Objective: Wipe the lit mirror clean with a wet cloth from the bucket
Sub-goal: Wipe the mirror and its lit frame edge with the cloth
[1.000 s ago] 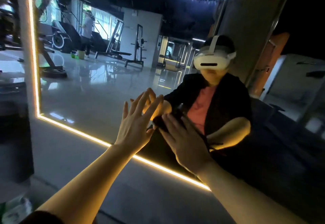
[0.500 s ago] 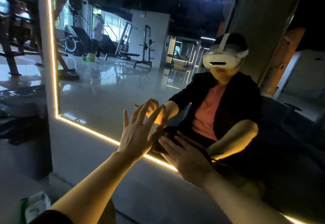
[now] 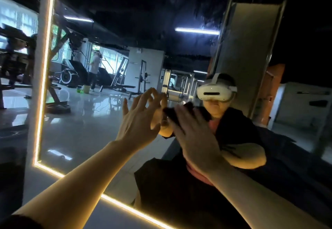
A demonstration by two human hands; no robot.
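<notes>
A large mirror (image 3: 80,129) with a glowing strip along its left and bottom edges fills the view. My right hand (image 3: 194,137) presses a dark cloth (image 3: 170,113) flat against the glass with straight fingers; only the cloth's upper edge shows past my fingertips. Just to its left my left hand (image 3: 138,119) is raised with fingers spread and slightly bent, its fingertips at the glass, holding nothing. The mirror reflects me crouched in front of it. No bucket is in sight.
The mirror's pale frame (image 3: 36,102) runs up the left side and along the bottom. Left of it stands dark gym equipment (image 3: 12,63). The glass reflects a glossy gym floor, machines and a distant person.
Both hands and the cloth have moved up the mirror from its lower lit edge toward the middle. The view has tilted upward with them.
</notes>
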